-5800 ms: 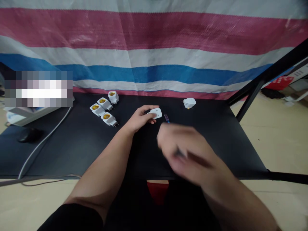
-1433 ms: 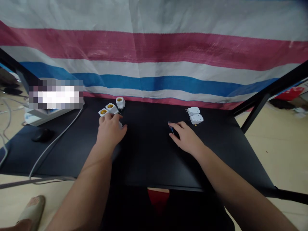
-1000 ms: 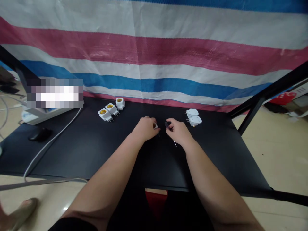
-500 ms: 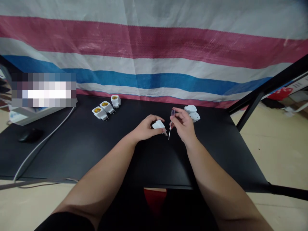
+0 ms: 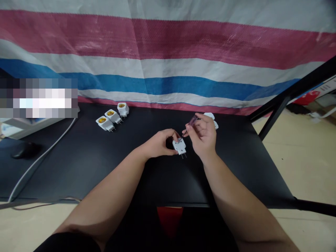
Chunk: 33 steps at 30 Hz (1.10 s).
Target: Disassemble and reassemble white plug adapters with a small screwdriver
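My left hand (image 5: 162, 144) is closed on a white plug-in lamp socket (image 5: 180, 145), thumb and fingers at its left side. The socket's flat face with small holes is turned up, and its two metal prongs point toward me. In my right hand (image 5: 204, 136) is a screwdriver (image 5: 193, 121) with a clear purplish handle. Its thin shaft slants down to the left, and the tip is at the socket's upper face; whether it sits in a hole I cannot tell. Behind my right hand two white pieces (image 5: 209, 115) are partly hidden.
Three white plug-in lamp sockets (image 5: 103, 121) with golden insides lie at the back left of the black table (image 5: 115, 168). Farther left are a black mouse (image 5: 23, 149), a grey cable (image 5: 43, 159) and a white device, partly pixelated. A striped sheet (image 5: 168, 84) hangs behind.
The socket has been turned so its holed face is up and its prongs point toward me. My right hand has tilted the screwdriver and brought its tip to the socket.
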### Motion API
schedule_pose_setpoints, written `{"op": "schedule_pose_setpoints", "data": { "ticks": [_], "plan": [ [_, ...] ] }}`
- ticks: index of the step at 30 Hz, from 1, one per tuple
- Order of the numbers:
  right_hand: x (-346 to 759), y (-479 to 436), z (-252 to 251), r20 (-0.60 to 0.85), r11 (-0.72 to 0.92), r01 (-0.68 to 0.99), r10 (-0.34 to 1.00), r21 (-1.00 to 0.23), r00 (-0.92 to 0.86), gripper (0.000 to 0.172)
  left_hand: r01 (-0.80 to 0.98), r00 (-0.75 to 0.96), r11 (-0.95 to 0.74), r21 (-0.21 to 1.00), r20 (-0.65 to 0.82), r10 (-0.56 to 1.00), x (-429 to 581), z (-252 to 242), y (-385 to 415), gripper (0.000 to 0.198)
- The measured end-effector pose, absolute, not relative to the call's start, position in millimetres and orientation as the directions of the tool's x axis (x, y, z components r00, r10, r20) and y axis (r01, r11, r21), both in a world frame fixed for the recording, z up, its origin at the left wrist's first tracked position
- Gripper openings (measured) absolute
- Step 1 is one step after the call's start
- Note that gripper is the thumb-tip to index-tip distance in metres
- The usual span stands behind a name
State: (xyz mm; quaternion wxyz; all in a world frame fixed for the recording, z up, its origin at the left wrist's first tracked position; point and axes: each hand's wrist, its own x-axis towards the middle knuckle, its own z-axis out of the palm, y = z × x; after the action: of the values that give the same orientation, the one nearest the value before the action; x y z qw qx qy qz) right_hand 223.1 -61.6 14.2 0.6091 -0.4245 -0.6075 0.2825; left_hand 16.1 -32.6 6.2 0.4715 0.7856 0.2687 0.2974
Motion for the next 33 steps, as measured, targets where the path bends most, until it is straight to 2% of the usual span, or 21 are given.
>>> {"op": "schedule_pose_setpoints", "data": {
  "ticks": [3, 5, 9, 14, 33],
  "plan": [
    [223, -66, 15, 0.574, 0.557, 0.185, 0.817, -0.810, 0.054, 0.040, 0.168, 0.679, -0.390, 0.905, 0.180, 0.711, 17, 7, -35, 0.042],
    [224, -67, 15, 0.609, 0.587, 0.212, 0.791, -0.782, 0.054, 0.040, 0.159, 0.699, -0.435, 0.886, 0.210, 0.684, 17, 8, -35, 0.045],
    [227, -68, 15, 0.620, 0.581, 0.284, 0.782, -0.762, 0.063, 0.040, 0.119, 0.740, -0.521, 0.845, 0.274, 0.614, 16, 11, -33, 0.048],
    [227, -70, 16, 0.608, 0.552, 0.349, 0.791, -0.757, 0.067, 0.040, 0.137, 0.756, -0.516, 0.846, 0.247, 0.606, 15, 11, -33, 0.051],
    [227, -61, 6, 0.700, 0.676, 0.215, 0.711, -0.705, 0.063, 0.045, 0.140, 0.750, -0.560, 0.817, 0.282, 0.599, 16, 8, -33, 0.050]
  ]
}}
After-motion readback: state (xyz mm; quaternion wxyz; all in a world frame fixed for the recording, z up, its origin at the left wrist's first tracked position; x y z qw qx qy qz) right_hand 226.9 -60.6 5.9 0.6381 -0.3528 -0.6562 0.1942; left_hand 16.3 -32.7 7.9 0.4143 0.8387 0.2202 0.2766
